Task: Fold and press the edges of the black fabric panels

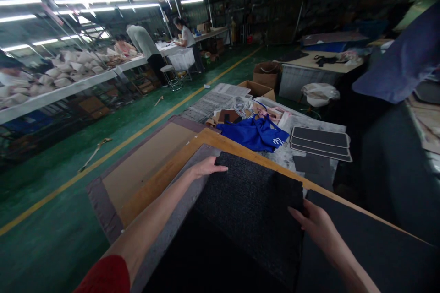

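A large dark textured sheet (250, 192), black and fabric-like, lies across the work surface in front of me. My left hand (206, 167) grips its far left corner, thumb on top and fingers underneath. At the right edge, my right hand (311, 217) pinches the sheet between thumb and fingers. Under and beside it are a grey sheet (154, 233) on the left and a smooth dark panel (360, 242) on the right. The near part of the black sheet fades into shadow.
Beyond the wooden board edge (202, 144) lie a blue apron-like cloth (254, 133) and several dark rounded panels (319, 142). Cardboard boxes (266, 73) stand behind. A person in a blue-grey sleeve (398, 64) is close on the right. Two people (144, 43) work at a long bench far left.
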`<state>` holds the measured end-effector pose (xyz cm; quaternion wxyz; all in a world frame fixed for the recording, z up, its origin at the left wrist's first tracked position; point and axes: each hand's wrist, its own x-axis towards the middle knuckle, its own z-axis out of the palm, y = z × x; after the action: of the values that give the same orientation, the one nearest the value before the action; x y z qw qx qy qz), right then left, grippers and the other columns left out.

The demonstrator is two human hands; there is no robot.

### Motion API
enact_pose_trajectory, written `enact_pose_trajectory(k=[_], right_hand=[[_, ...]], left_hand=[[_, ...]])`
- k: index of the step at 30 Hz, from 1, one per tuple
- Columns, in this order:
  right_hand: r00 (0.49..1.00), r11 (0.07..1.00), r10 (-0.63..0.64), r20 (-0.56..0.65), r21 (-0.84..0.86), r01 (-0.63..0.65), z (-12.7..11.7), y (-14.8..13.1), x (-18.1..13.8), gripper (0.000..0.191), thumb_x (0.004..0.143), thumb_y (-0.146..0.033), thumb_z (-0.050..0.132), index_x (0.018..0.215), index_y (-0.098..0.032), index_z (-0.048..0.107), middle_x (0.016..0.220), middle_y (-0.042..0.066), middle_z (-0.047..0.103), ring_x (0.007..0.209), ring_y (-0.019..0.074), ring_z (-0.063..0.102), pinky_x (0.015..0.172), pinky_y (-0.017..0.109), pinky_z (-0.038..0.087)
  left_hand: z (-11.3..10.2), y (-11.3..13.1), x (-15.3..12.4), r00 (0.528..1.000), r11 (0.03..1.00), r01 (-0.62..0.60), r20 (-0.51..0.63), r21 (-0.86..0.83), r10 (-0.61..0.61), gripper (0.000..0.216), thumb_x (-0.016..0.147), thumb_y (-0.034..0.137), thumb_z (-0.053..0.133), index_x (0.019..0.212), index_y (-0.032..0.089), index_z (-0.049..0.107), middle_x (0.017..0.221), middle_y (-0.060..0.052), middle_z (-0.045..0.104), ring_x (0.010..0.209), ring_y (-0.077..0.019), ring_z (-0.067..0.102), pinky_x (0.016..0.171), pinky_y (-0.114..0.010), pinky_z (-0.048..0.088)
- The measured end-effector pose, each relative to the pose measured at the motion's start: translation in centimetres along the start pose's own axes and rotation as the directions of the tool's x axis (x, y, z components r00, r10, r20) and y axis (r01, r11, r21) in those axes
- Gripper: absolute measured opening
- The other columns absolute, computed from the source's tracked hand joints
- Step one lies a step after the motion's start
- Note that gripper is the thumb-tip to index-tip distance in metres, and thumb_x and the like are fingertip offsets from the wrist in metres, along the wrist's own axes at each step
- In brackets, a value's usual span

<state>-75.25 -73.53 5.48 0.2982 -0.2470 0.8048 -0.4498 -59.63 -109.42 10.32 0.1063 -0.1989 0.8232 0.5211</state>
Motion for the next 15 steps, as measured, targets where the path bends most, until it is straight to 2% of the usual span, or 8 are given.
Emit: enact_pose_trajectory(k=[3, 5, 7, 10, 13, 15], right_hand=[[0.996, 0.975, 0.079, 0.044, 0.205, -0.086, 0.5, -1.0, -1.3, 0.057, 0.074, -0.065, 0.058, 0.102, -0.017, 0.06, 0.085, 0.007, 0.066, 0.072, 0.0228, 0.063, 0.054, 0.028, 0.049], [0.995, 0.959, 0.075, 0.062, 0.269, -0.089, 1.0, -0.6, -1.7, 0.061, 0.071, -0.067, 0.062, 0.104, -0.016, 0.058, 0.087, 0.008, 0.067, 0.076, 0.0241, 0.063, 0.058, 0.029, 0.05], [0.999, 0.975, 0.022, 0.029, 0.22, -0.028, 1.5, 0.3, -1.8, 0.059, 0.07, -0.066, 0.063, 0.1, -0.016, 0.058, 0.085, 0.009, 0.066, 0.077, 0.0243, 0.063, 0.062, 0.031, 0.05], [0.993, 0.999, -0.006, -0.114, 0.04, 0.011, 2.1, 1.7, -1.9, 0.051, 0.065, -0.061, 0.067, 0.089, -0.018, 0.058, 0.074, 0.006, 0.063, 0.065, 0.0228, 0.059, 0.058, 0.032, 0.045], [0.979, 0.999, -0.001, -0.203, -0.038, -0.007, 2.6, 2.0, -2.1, 0.042, 0.063, -0.055, 0.063, 0.083, -0.019, 0.059, 0.066, 0.004, 0.06, 0.058, 0.0222, 0.055, 0.055, 0.032, 0.04], [0.979, 1.0, 0.015, -0.201, -0.007, -0.017, 2.8, 1.6, -2.4, 0.035, 0.065, -0.052, 0.06, 0.075, -0.019, 0.06, 0.063, 0.004, 0.059, 0.057, 0.0226, 0.055, 0.053, 0.032, 0.04]], left_hand=[[0.2, -0.8, -0.8, 0.999, 0.998, 0.032, 0.039, -0.05, -0.03, 0.055, 0.08, 0.059, 0.061, 0.107, 0.012, 0.066, 0.102, -0.008, 0.07, 0.09, -0.0208, 0.064, 0.076, -0.028, 0.049], [0.3, -1.5, -0.8, 0.997, 0.996, 0.068, 0.041, -0.058, -0.066, 0.051, 0.074, 0.058, 0.069, 0.093, 0.011, 0.069, 0.089, -0.007, 0.07, 0.081, -0.0207, 0.064, 0.07, -0.027, 0.048], [0.5, -2.0, -0.6, 0.995, 0.993, 0.097, 0.017, -0.064, -0.097, 0.047, 0.067, 0.053, 0.076, 0.086, 0.011, 0.069, 0.082, -0.005, 0.07, 0.077, -0.0205, 0.063, 0.067, -0.027, 0.047], [0.8, -2.2, -0.4, 0.992, 0.988, 0.125, -0.01, -0.089, -0.127, 0.045, 0.058, 0.043, 0.084, 0.085, 0.011, 0.07, 0.081, -0.004, 0.07, 0.078, -0.022, 0.064, 0.069, -0.028, 0.047], [1.1, -1.6, -0.8, 0.991, 0.98, 0.129, -0.006, -0.151, -0.131, 0.048, 0.056, 0.038, 0.086, 0.093, 0.011, 0.071, 0.089, -0.006, 0.072, 0.085, -0.0241, 0.066, 0.075, -0.031, 0.05], [1.2, -1.0, -1.5, 0.992, 0.97, 0.122, 0.013, -0.213, -0.122, 0.051, 0.059, 0.038, 0.084, 0.101, 0.012, 0.069, 0.099, -0.008, 0.072, 0.09, -0.0246, 0.067, 0.081, -0.034, 0.051]])
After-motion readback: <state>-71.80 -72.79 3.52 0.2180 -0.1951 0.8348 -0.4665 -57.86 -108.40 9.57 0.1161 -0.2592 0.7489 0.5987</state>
